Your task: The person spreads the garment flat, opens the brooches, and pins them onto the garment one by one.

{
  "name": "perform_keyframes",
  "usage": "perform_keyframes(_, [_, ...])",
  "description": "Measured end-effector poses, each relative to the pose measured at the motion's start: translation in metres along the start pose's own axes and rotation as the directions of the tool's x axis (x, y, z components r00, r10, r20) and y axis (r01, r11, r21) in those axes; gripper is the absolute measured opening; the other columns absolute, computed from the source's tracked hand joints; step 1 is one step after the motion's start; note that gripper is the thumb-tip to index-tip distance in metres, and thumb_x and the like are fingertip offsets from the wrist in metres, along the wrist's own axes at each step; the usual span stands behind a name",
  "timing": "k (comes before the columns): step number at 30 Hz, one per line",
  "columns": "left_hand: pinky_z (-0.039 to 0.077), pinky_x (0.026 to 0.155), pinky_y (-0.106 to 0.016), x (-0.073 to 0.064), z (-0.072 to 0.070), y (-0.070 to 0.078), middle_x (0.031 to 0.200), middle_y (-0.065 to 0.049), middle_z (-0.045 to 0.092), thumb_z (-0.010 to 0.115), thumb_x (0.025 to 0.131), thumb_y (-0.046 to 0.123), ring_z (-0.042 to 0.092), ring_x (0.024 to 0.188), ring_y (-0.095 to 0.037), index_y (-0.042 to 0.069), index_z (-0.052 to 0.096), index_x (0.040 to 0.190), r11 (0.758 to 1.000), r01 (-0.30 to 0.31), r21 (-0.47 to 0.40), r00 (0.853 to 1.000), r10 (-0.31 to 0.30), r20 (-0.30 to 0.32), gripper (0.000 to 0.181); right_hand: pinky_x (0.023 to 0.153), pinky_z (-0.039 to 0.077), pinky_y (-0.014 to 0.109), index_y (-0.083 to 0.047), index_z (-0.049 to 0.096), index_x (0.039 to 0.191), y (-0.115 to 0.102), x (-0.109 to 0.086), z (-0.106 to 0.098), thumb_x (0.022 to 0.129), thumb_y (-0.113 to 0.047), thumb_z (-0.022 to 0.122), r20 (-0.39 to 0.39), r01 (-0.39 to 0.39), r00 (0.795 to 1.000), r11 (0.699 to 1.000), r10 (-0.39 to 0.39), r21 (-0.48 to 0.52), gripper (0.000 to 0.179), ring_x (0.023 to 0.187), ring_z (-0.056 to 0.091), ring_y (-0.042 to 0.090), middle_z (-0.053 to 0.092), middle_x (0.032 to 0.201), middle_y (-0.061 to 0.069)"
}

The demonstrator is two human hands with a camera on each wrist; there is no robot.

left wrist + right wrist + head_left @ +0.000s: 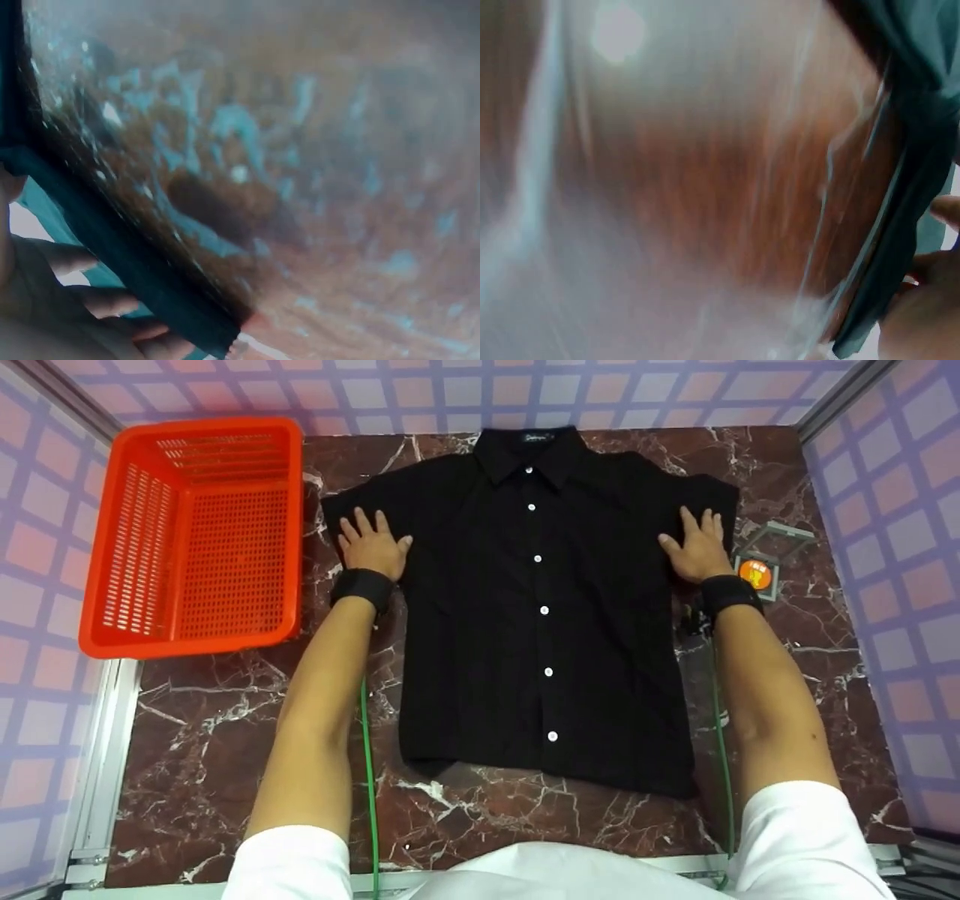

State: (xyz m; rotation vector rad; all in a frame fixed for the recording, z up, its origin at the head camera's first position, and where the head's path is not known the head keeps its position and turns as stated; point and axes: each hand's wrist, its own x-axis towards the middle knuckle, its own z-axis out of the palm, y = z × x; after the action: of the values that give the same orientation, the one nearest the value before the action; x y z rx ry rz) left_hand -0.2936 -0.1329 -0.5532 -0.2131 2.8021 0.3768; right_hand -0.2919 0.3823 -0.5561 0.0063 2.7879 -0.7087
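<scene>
A black short-sleeved shirt (480, 622) with white buttons lies spread front side up, its collar at the far side. My left hand (375, 551) rests on the left-side sleeve, fingers spread. On the opposite sleeve lies my right hand (700, 551), fingers extended. In the left wrist view, the sleeve edge (142, 262) runs diagonally beside the fingers (109, 302). The right wrist view shows the other sleeve (892, 225) with part of the hand (922, 322) behind it. Most of that hand is out of frame there.
A red plastic basket (294, 547) stands at the far left. Close to my right wrist is a small open case (776, 534) with an orange round label (755, 574). The marbled tabletop (210, 780) is bounded by checkered walls. Green cables (369, 765) run along both arms.
</scene>
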Motion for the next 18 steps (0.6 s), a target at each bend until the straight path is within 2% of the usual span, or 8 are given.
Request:
perform_keyframes(3, [0.004, 0.12, -0.059, -0.011, 0.002, 0.003, 0.163, -0.031, 0.001, 0.037, 0.107, 0.047, -0.002, 0.148, -0.053, 0.003, 0.013, 0.161, 0.999, -0.022, -0.038, 0.999, 0.021, -0.039, 0.073, 0.12, -0.002, 0.058, -0.002, 0.016, 0.16, -0.012, -0.007, 0.008, 0.104, -0.043, 0.045, -0.064, 0.073, 0.995, 0.997, -0.074, -0.028, 0.075, 0.149, -0.01, 0.049, -0.002, 0.158, 0.04])
perform_keyframes(7, [0.007, 0.121, -0.056, -0.032, -0.001, 0.008, 0.163, -0.031, 0.007, 0.041, 0.107, 0.044, 0.002, 0.149, -0.05, 0.0, 0.018, 0.159, 0.993, -0.062, -0.105, 0.993, 0.05, -0.111, 0.072, 0.121, -0.003, 0.054, 0.001, 0.025, 0.157, -0.042, -0.017, 0.021, 0.103, -0.039, 0.05, -0.102, 0.208, 0.971, 0.973, -0.218, -0.102, 0.072, 0.148, -0.002, 0.053, 0.007, 0.157, 0.042])
perform_keyframes(11, [0.01, 0.122, -0.053, -0.058, 0.004, 0.009, 0.163, -0.031, 0.009, 0.048, 0.104, 0.044, 0.005, 0.15, -0.047, -0.004, 0.021, 0.157, 0.986, -0.086, -0.141, 0.989, 0.068, -0.128, 0.077, 0.121, 0.001, 0.057, 0.001, 0.029, 0.156, -0.08, -0.028, 0.036, 0.102, -0.038, 0.053, -0.065, 0.311, 0.944, 0.939, -0.323, -0.146, 0.07, 0.147, 0.003, 0.056, 0.011, 0.156, 0.043])
perform_keyframes(15, [0.013, 0.121, -0.053, -0.09, 0.019, 0.004, 0.161, -0.033, 0.012, 0.054, 0.101, 0.045, 0.011, 0.149, -0.048, -0.008, 0.023, 0.155, 0.979, -0.132, -0.156, 0.985, 0.112, -0.131, 0.081, 0.12, 0.005, 0.059, -0.002, 0.03, 0.156, -0.116, -0.038, 0.051, 0.102, -0.04, 0.054, 0.01, 0.356, 0.933, 0.916, -0.361, -0.183, 0.071, 0.148, 0.005, 0.054, 0.012, 0.157, 0.041])
perform_keyframes(18, [0.017, 0.12, -0.054, -0.114, 0.031, -0.003, 0.16, -0.034, 0.016, 0.058, 0.1, 0.043, 0.017, 0.147, -0.048, -0.008, 0.027, 0.154, 0.968, -0.183, -0.175, 0.973, 0.153, -0.172, 0.081, 0.119, 0.006, 0.061, -0.005, 0.03, 0.157, -0.14, -0.045, 0.066, 0.102, -0.042, 0.054, 0.075, 0.396, 0.918, 0.893, -0.389, -0.214, 0.071, 0.148, 0.004, 0.053, 0.011, 0.159, 0.038])
